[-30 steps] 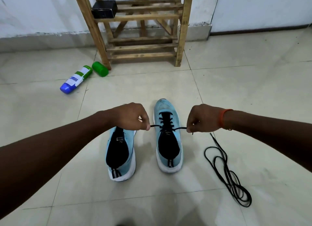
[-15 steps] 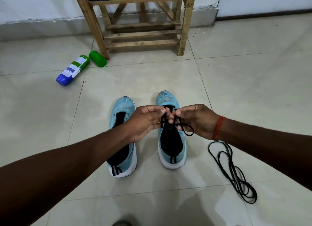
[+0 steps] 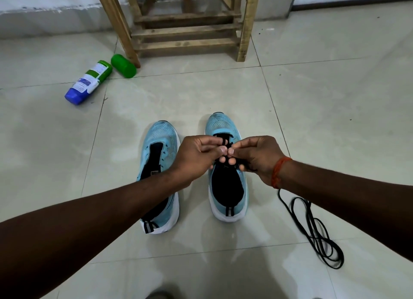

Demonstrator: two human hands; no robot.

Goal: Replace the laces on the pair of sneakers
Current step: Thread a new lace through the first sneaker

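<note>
Two light blue sneakers stand side by side on the tiled floor, toes pointing away from me. The left sneaker (image 3: pixel 159 142) has bare eyelets and no lace. The right sneaker (image 3: pixel 225 187) carries a black lace (image 3: pixel 224 140) threaded through its eyelets. My left hand (image 3: pixel 194 159) and my right hand (image 3: pixel 257 156) meet over the right sneaker's tongue, each pinching an end of that lace, fingertips almost touching. A second black lace (image 3: pixel 317 234) lies in loose coils on the floor to the right, partly hidden under my right forearm.
A wooden rack (image 3: pixel 185 28) stands against the wall behind the shoes. A blue, white and green bottle (image 3: pixel 89 83) lies on its side at the left, with a green cap (image 3: pixel 123 65) beside it. Pale floor tiles surround the shoes.
My hands, held wide apart with the lace stretched between them a second ago, have come together over the right sneaker. The view has tilted down.
</note>
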